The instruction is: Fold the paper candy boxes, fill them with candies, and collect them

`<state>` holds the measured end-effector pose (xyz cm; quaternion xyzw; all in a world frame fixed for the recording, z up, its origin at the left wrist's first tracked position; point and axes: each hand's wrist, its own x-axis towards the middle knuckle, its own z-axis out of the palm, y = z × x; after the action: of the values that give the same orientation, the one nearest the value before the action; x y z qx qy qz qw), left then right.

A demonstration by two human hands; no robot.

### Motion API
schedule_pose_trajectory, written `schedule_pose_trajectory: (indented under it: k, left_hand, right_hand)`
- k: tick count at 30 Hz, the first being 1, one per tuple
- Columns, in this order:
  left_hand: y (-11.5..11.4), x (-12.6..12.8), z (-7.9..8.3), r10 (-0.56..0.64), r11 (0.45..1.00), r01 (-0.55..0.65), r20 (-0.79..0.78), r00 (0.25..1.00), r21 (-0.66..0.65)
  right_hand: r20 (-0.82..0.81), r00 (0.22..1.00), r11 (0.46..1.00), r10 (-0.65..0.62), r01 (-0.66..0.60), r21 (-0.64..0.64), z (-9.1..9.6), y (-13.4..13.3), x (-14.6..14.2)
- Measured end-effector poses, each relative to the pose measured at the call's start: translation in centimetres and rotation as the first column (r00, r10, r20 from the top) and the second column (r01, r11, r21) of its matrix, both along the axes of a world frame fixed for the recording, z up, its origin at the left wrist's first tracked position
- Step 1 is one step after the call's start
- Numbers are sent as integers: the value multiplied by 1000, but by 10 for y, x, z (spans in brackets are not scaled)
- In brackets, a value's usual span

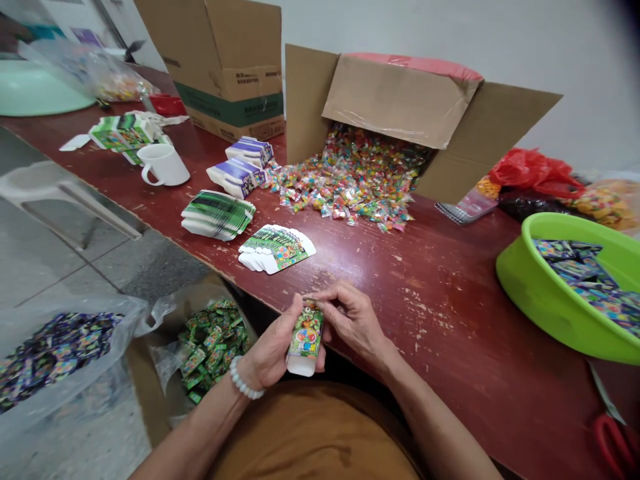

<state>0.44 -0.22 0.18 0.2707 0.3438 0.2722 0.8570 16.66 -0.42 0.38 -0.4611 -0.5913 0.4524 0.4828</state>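
Between my hands, just off the table's front edge, is a small green printed carton [306,331] with a white flap hanging at its near end. My left hand [278,343] wraps round the carton from the side, a beaded bracelet on its wrist. At the carton's far end, the bent fingers of my right hand [350,313] pinch the top edge or flap; the fingertips partly hide it. Past my hands lies a fanned stack of flat green cartons [280,248], with another stack of green cartons [218,215] behind it.
Wrapped candies [350,183] spill from a tipped cardboard box [395,100]. Purple cartons [240,175] and a white mug [164,165] stand left. A green basin [545,307] of packets and scissors [613,427] are right. Below left are a box of green packets [215,343] and a bag [65,360].
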Motion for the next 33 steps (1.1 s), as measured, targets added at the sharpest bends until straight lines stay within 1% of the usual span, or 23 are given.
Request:
schedule_pose_trajectory:
  k: [1,2,3,6,8,10,14,15,17,19,21,26,28,30,31,33]
  left_hand:
    - [0,1,-1,27,1000,-27,-5,1000,-5]
    - [-1,3,-2,58,998,-58,-16,998,5]
    - [-1,4,-2,85,996,-84,-29,996,25]
    - [-2,9,-4,136,986,-127,-84,987,111]
    - [-2,12,-4,159,979,-141,-117,980,148]
    - [-2,13,-5,156,978,-134,-136,978,159]
    - [0,14,-7,131,970,-91,-170,977,227]
    - [1,14,-7,131,966,-86,-175,976,245]
    - [1,13,-9,135,963,-88,-173,976,256]
    - [1,13,-10,141,963,-98,-160,977,249]
    - [1,14,-11,149,964,-110,-154,977,241]
    - [1,17,-7,173,968,-143,-134,976,207]
    - [1,18,-6,194,964,-161,-148,970,209]
    - [1,18,-7,202,961,-166,-152,968,220]
    - [0,17,-7,195,962,-160,-147,970,221]
    - [-2,16,-7,169,969,-141,-127,977,201]
  right_hand:
    - [75,997,998,16,-20,55,1,0,2]
    - [123,992,996,21,-31,79,1,0,4]
    - [138,990,997,23,-34,72,1,0,6]
    - [80,996,999,32,-28,-40,0,1,7]
    - [46,997,993,59,-54,-102,0,3,6]
    - [15,996,985,85,-82,-150,3,6,5]
    - [-98,993,968,67,-89,-234,6,13,3]
    - [-101,993,969,62,-84,-233,5,13,2]
    - [-49,997,978,52,-61,-198,1,14,2]
    - [24,999,989,22,-18,-146,-2,13,3]
    - [37,999,992,11,-6,-123,-2,10,3]
    - [-193,980,976,53,-92,-199,1,-5,-2]
    - [-203,979,977,32,-74,-200,-2,-11,-6]
    - [-134,990,989,35,-54,-140,-6,-12,-5]
    - [-78,995,993,59,-66,-95,-7,-9,-2]
    - [63,993,995,102,-103,5,-10,8,14]
